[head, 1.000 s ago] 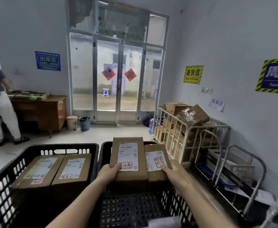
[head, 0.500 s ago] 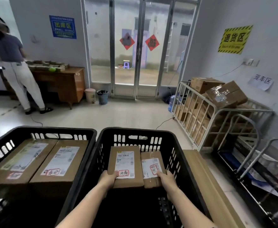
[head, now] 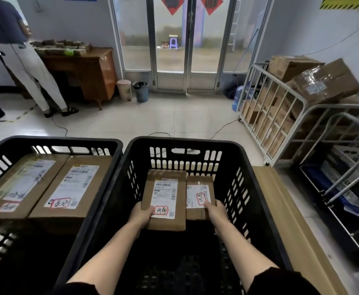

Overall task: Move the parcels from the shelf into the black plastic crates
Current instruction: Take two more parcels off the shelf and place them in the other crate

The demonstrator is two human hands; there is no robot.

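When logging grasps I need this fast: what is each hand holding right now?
Left hand: grips the larger parcel, low in the right crate.
Right hand: grips the smaller parcel beside it.

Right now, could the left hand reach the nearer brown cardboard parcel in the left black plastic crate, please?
Probably yes, once freed: that brown cardboard parcel lies uncovered near the top of the left black plastic crate, just across the rims. For now the left hand grips another labelled cardboard parcel.
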